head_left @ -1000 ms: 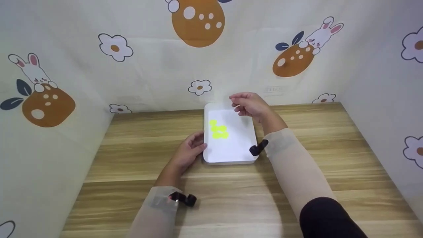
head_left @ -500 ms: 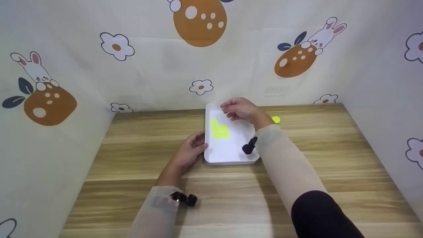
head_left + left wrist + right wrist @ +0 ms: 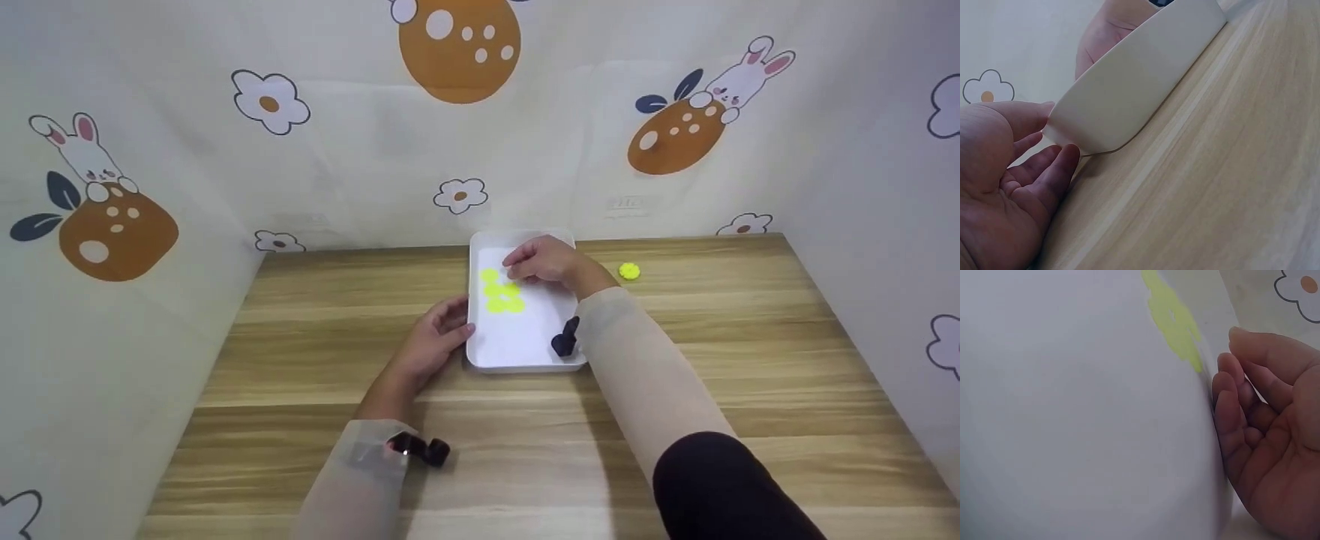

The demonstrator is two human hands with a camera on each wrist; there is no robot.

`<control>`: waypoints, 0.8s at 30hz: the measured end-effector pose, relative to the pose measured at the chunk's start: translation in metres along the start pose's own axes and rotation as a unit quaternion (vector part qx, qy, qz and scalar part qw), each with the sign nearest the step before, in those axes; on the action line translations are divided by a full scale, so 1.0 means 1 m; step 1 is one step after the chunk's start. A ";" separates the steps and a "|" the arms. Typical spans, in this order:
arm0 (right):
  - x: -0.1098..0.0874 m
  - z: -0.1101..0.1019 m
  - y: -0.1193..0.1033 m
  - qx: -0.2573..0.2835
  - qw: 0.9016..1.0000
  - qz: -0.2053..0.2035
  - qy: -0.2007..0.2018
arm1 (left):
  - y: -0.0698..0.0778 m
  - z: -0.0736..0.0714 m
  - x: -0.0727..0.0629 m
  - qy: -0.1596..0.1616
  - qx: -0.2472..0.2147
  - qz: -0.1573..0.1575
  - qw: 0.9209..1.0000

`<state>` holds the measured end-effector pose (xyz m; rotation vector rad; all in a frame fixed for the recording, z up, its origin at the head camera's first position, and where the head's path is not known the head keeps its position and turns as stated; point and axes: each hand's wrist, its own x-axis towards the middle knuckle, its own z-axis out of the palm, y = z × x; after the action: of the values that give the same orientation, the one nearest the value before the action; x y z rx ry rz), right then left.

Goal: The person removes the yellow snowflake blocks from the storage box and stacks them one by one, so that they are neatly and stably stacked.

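A shallow white tray [image 3: 517, 346] lies on the wooden table, with several small, flat, bright yellow flower-shaped pieces [image 3: 496, 301] clustered in its left half. My left hand [image 3: 431, 339] holds the tray's left side, thumb at the rim; the left wrist view shows its fingers against the outer wall of the tray [image 3: 1123, 84]. My right hand [image 3: 546, 259] reaches over the tray from the right, fingertips close to the upper yellow pieces. In the right wrist view, the right hand's fingers [image 3: 1227, 408] are loosely bent, with nothing visible between them and the thumb.
One more yellow flower-shaped piece [image 3: 629, 271] lies on the table [image 3: 712, 315], right of the tray. A patterned cloth wall [image 3: 360, 165] rises behind the table and on both sides. The tray's far edge stands close to the back wall.
My right hand has moved left and down, from the tray's far right corner to the yellow pieces. The lone piece on the table, hidden before, now shows. My left hand stays put.
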<state>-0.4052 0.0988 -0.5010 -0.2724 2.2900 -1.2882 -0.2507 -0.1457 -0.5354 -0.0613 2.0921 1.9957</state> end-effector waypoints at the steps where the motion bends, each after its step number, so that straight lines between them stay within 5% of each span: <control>1: 0.000 0.000 0.000 -0.012 1.000 0.001 -0.002 | 0.000 0.000 0.000 0.000 0.001 -0.002 1.000; 12: -0.001 -0.005 0.003 -0.070 0.996 0.004 -0.053 | 0.000 0.001 -0.001 -0.004 -0.006 0.012 1.000; 24: -0.004 -0.001 -0.002 -0.063 0.997 0.010 -0.047 | 0.000 0.000 0.000 -0.006 -0.005 0.015 1.000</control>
<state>-0.4026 0.0999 -0.4978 -0.3443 2.2907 -1.0988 -0.2503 -0.1456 -0.5348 -0.0201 2.0876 2.0180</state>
